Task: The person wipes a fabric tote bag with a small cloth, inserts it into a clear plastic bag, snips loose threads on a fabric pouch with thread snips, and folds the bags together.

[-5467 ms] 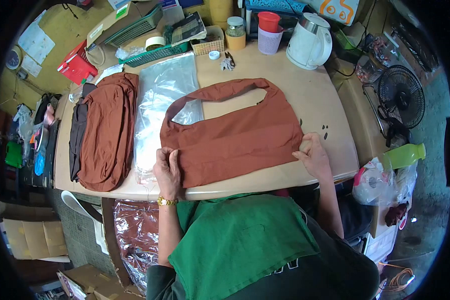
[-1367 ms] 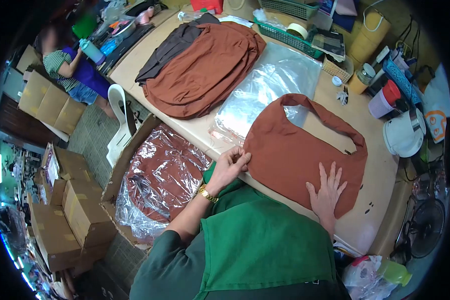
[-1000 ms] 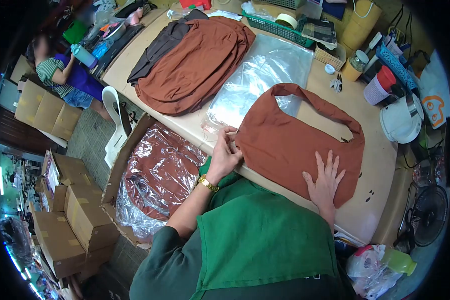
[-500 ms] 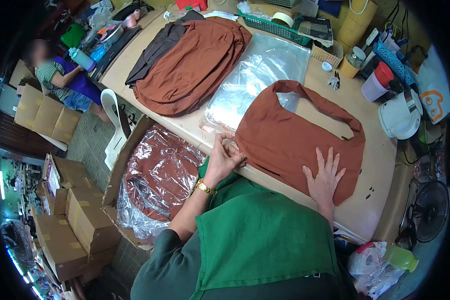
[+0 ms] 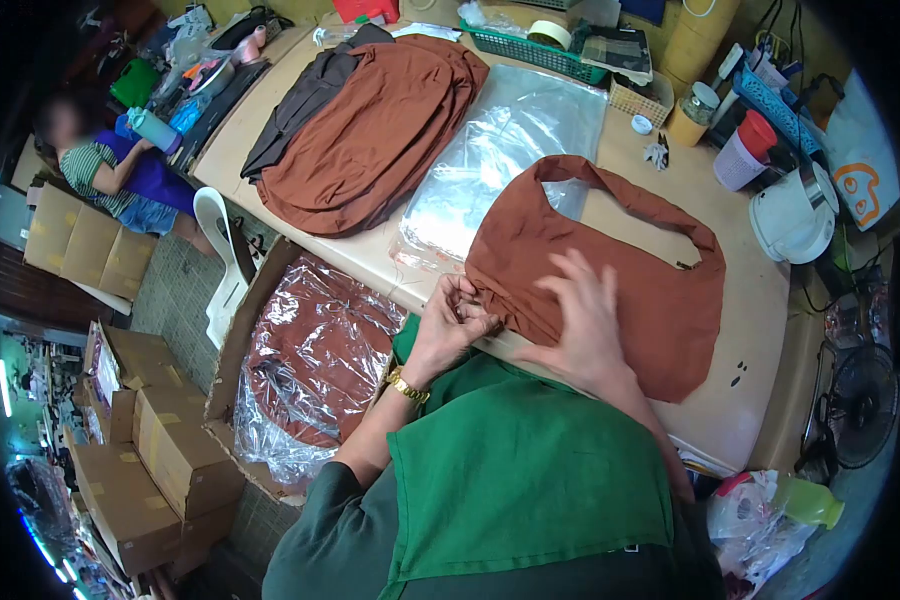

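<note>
A rust-brown fabric shoulder bag (image 5: 660,310) lies flat on the table (image 5: 760,360), its strap looped toward the back. At the bag's near left corner, my left hand (image 5: 455,320) pinches the fabric edge between thumb and fingers. My right hand (image 5: 585,325) is lifted over the middle of the bag, fingers spread, with nothing in it. Behind the bag lies a stack of clear plastic bags (image 5: 500,150), partly under its strap. Further left sits a pile of more rust-brown bags (image 5: 380,130) with a dark grey one (image 5: 305,125) at its side.
Beside the table's left edge stands a cardboard box (image 5: 232,375) holding plastic-wrapped rust-brown items (image 5: 320,340). A green basket (image 5: 535,55), jars and cups (image 5: 738,170) line the back. Closed cartons (image 5: 135,470) stand on the floor. Another person (image 5: 120,170) is at the far left.
My right hand has left the bag's right part and moved left, rising over its middle. My left hand keeps its pinch at the corner, where the fabric is now more bunched.
</note>
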Tool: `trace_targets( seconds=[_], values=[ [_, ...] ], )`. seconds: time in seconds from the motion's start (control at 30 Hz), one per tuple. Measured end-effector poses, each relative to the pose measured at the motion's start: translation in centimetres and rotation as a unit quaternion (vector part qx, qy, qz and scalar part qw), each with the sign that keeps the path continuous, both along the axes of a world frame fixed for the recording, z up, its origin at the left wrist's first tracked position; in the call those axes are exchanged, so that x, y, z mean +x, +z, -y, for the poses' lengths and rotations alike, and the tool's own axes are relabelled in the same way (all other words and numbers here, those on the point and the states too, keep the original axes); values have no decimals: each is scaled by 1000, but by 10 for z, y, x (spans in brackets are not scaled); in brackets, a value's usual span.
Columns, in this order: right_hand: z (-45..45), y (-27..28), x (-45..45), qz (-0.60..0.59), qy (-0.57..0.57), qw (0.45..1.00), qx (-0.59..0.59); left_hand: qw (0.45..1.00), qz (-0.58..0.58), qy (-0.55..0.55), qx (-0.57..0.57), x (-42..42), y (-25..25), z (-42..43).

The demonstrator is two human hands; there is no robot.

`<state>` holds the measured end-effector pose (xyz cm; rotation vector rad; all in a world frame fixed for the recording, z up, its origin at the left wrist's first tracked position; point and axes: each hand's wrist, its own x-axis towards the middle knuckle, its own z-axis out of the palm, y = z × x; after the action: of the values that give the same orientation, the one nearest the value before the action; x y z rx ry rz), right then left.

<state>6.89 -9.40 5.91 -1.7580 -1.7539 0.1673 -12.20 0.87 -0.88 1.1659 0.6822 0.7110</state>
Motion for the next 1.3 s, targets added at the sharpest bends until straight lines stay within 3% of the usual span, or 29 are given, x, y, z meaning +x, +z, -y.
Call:
trace_targets(
  seconds=[0.07, 0.13, 0.2, 0.3, 0.43, 0.5, 0.57, 0.63, 0.67, 0.7, 0.73, 0.8, 0.83, 0.87, 0.97, 1.03, 1.07, 1.1, 1.17, 1.27, 1.3],
  values=[
    [-35, -34, 0, 6, 36, 999, 27, 1000, 10, 8, 21, 1, -6, 2],
    [-55, -32, 0, 11, 74, 996, 56, 999, -20, 9, 33, -3, -11, 7],
    [-63, -19, 4, -78, 30, 996, 40, 998, -49, 15, 44, -8, -10, 5],
    [-63, -11, 10, -87, 38, 995, -21, 999, -41, -18, -21, -16, 0, 4],
    [-57, -17, -3, -84, 50, 995, -13, 997, -10, 41, -59, 1, 7, -5],
    [-53, -18, -6, -66, 45, 997, -1, 998, -34, 35, 47, 10, 3, -15],
    [-48, -18, -7, -43, 54, 998, -12, 996, -28, 47, 73, 13, 2, -17],
    [-33, -6, -5, -30, 64, 997, -32, 970, -177, 66, 151, 13, 8, -16],
    [-24, 2, -4, -19, 77, 996, -52, 970, -177, 64, 151, 12, 13, -16],
    [-12, 6, 0, -20, 74, 996, -51, 925, -210, 97, 302, 11, 20, -16],
    [4, 8, 8, 4, 51, 996, -79, 854, -236, 128, 445, 10, 23, -17],
    [32, 2, 30, 31, 20, 994, -107, 849, -205, 83, 481, 4, 16, -29],
    [47, -9, 44, 71, -77, 986, -130, 840, -174, 43, 511, 3, 13, -34],
    [62, -20, 56, 110, -175, 966, -153, 856, -161, 10, 491, 3, 12, -36],
    [104, -68, 87, 179, -266, 934, -157, 874, -212, -2, 437, 0, 2, -37],
    [108, -63, 86, 176, -279, 926, -184, 830, -246, 92, 492, -2, -1, -44],
    [107, -61, 84, 177, -281, 925, -187, 816, -310, 159, 461, -6, 4, -43],
    [105, -60, 82, 177, -282, 924, -190, 791, -359, 160, 469, -10, 7, -49],
    [101, -61, 80, 173, -290, 923, -187, 806, -293, 98, 505, 13, 49, -22],
    [97, -58, 75, 167, -273, 927, -195, 707, -306, -150, 620, 45, 74, 14],
    [100, -57, 72, 169, -280, 925, -193, 706, -299, -152, 624, 40, 59, 13]
  ],
)
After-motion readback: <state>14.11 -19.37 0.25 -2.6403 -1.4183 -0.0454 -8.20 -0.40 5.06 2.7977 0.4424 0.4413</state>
